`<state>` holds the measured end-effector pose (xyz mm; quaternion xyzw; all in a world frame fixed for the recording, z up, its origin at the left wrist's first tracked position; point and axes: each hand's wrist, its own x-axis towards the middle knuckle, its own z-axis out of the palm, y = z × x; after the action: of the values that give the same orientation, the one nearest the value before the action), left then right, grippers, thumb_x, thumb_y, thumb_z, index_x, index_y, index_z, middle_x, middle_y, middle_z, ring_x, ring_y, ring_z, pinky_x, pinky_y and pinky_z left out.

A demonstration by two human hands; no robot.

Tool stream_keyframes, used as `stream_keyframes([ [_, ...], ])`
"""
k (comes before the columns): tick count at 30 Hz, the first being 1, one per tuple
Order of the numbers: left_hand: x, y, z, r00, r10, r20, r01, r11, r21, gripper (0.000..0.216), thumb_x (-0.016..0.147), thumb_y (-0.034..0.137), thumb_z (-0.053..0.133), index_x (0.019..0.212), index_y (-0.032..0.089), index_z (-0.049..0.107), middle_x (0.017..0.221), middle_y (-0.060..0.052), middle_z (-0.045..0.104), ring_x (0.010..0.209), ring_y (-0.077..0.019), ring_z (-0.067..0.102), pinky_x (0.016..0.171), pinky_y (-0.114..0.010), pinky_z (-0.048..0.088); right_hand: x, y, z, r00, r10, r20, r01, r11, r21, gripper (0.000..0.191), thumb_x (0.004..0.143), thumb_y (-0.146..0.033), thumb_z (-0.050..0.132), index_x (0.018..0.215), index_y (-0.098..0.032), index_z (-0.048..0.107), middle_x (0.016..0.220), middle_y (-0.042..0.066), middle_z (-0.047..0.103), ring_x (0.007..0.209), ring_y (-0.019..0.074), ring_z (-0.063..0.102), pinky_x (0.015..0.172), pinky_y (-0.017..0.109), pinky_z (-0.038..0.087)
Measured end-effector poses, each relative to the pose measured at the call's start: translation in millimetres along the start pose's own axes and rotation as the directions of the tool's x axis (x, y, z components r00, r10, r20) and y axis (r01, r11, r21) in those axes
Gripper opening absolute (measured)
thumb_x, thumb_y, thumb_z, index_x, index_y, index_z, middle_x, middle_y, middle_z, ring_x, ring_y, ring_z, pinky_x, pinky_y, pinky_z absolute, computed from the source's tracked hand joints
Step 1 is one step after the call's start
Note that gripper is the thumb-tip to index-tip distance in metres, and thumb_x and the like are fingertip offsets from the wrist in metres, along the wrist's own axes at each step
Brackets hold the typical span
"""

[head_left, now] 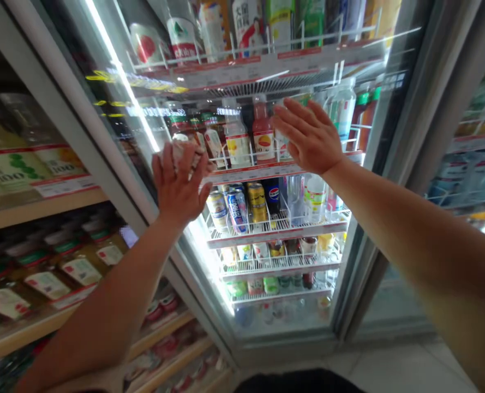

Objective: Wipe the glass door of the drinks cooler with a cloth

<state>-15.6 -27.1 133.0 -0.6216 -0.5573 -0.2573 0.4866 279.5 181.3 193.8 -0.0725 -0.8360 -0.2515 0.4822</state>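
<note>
My left hand (179,185) is raised against the glass door (152,98) of a lit drinks cooler, its fingers pressed round a crumpled white cloth or paper (185,153). My right hand (310,136) is up at the same height, fingers stretched out and flat, holding nothing, in front of the bottle shelf (267,170). Behind the hands stand bottles (263,131) on that shelf and cans (237,210) on the wire rack below.
The cooler holds several wire shelves of drinks down to the floor. Wooden shelves (41,210) with bottles and boxes stand at the left. A second cooler door (471,142) is at the right. Pale floor tiles (397,365) lie below.
</note>
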Motion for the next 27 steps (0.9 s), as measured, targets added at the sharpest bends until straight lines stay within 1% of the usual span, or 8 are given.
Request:
stream_keyframes([
  [4, -6, 3, 0, 0.995, -0.079, -0.058, 0.08, 0.997, 0.019, 0.072, 0.098, 0.048, 0.05, 0.163, 0.037, 0.02, 0.173, 0.0, 0.012, 0.159, -0.034, -0.008, 0.129, -0.069, -0.003, -1, 2, 2, 0.999, -0.018, -0.031, 0.018, 1.0, 0.006, 0.063, 0.098, -0.024, 0.041, 0.159, -0.037, 0.035, 0.164, -0.005, 0.041, 0.156, 0.0251, 0.029, 0.13, 0.059, 0.018],
  [9, -21, 12, 8, 0.987, 0.143, 0.072, -0.145, 0.989, 0.031, 0.078, 0.098, 0.052, 0.054, 0.162, 0.047, 0.011, 0.169, 0.004, 0.028, 0.16, -0.0297, -0.002, 0.131, -0.065, 0.002, -1, 2, 2, 0.999, -0.026, -0.028, 0.026, 0.999, -0.035, 0.064, 0.096, -0.02, 0.04, 0.159, -0.034, 0.037, 0.164, -0.004, 0.041, 0.156, 0.026, 0.03, 0.13, 0.057, 0.019],
  [15, -7, 7, 2, 0.995, -0.095, -0.016, 0.095, 0.995, 0.024, 0.069, 0.099, 0.05, 0.049, 0.163, 0.038, 0.024, 0.173, 0.001, 0.014, 0.159, -0.0348, -0.008, 0.128, -0.069, -0.004, -2, -2, -2, 1.0, 0.014, 0.006, -0.014, 1.0, -0.005, 0.064, 0.098, -0.025, 0.041, 0.16, -0.038, 0.032, 0.163, -0.006, 0.042, 0.157, 0.0278, 0.028, 0.131, 0.059, 0.016],
  [17, -11, 12, 8, 0.999, -0.046, 0.001, 0.046, 0.999, 0.021, 0.071, 0.098, 0.051, 0.05, 0.163, 0.036, 0.023, 0.172, -0.001, 0.017, 0.159, -0.0339, -0.008, 0.129, -0.068, -0.002, -2, -2, -3, 1.0, 0.019, 0.016, -0.019, 1.0, 0.003, 0.064, 0.098, -0.026, 0.041, 0.16, -0.038, 0.034, 0.163, -0.006, 0.042, 0.157, 0.0286, 0.027, 0.131, 0.059, 0.014],
  [21, -10, 15, 11, 0.975, 0.184, 0.124, -0.183, 0.983, -0.024, 0.067, 0.097, 0.054, 0.053, 0.159, 0.044, 0.03, 0.166, 0.004, 0.035, 0.16, -0.0301, 0.003, 0.131, -0.064, 0.004, -2, -4, -5, 0.999, 0.026, 0.026, -0.026, 1.0, 0.001, 0.061, 0.099, -0.027, 0.038, 0.159, -0.036, 0.036, 0.165, -0.007, 0.039, 0.157, 0.0273, 0.026, 0.132, 0.057, 0.013],
  [23, 1, 11, 5, 0.984, 0.137, 0.114, -0.137, 0.99, -0.012, 0.064, 0.098, 0.053, 0.05, 0.158, 0.044, 0.032, 0.168, 0.005, 0.031, 0.16, -0.0301, 0.003, 0.131, -0.064, 0.002, -2, -4, -5, 0.999, 0.025, 0.022, -0.025, 1.0, -0.009, 0.061, 0.099, -0.026, 0.037, 0.159, -0.036, 0.036, 0.165, -0.007, 0.038, 0.157, 0.0261, 0.025, 0.132, 0.056, 0.014],
  [25, 13, 9, 0, 0.999, 0.01, 0.04, -0.011, 1.0, 0.019, 0.063, 0.1, 0.051, 0.045, 0.16, 0.04, 0.03, 0.171, 0.005, 0.02, 0.161, -0.0302, -0.002, 0.131, -0.064, 0.0, -2, -4, -5, 1.0, 0.021, 0.013, -0.02, 1.0, -0.019, 0.061, 0.099, -0.025, 0.036, 0.159, -0.035, 0.036, 0.165, -0.007, 0.037, 0.157, 0.0252, 0.025, 0.132, 0.055, 0.014],
  [27, 19, 12, -2, 0.998, -0.055, -0.013, 0.056, 0.998, 0.034, 0.063, 0.101, 0.05, 0.042, 0.161, 0.036, 0.03, 0.173, 0.003, 0.016, 0.16, -0.0307, -0.006, 0.13, -0.064, -0.002, -3, -3, -4, 1.0, 0.016, 0.001, -0.016, 1.0, -0.026, 0.061, 0.099, -0.024, 0.036, 0.159, -0.035, 0.037, 0.166, -0.007, 0.036, 0.157, 0.0246, 0.026, 0.133, 0.054, 0.014],
])
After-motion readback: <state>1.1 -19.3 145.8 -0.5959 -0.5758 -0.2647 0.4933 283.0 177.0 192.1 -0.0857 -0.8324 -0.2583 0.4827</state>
